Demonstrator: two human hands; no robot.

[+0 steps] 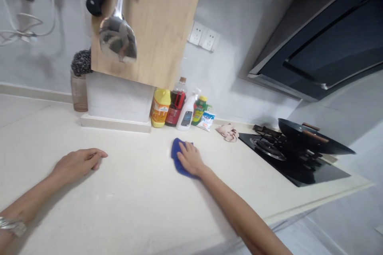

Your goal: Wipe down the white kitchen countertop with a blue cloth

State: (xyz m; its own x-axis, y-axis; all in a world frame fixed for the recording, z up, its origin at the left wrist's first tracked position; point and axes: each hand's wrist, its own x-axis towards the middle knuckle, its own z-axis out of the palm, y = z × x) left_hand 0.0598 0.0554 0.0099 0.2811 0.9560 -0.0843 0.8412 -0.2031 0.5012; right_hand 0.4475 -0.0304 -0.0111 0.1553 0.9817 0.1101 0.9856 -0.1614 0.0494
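A blue cloth [176, 153] lies on the pale countertop [134, 191], bunched under my right hand [191, 158]. The fingers of that hand press down over the cloth and keep hold of it; part of the cloth is hidden beneath the palm. To the left, my left hand [76, 163] is low over the counter, apart from the cloth. Its index finger stretches out, the other fingers bend loosely, and nothing shows in it. A silvery band [12, 226] circles the left wrist.
Along the wall stand a yellow jug [160, 107], a dark sauce bottle [176, 105], a white spray bottle [187, 113] and a green bottle [199, 110]. A crumpled pinkish cloth [228, 132] lies near the gas stove [295, 167], which bears a wok [311, 137]. A spatula [118, 38] hangs overhead.
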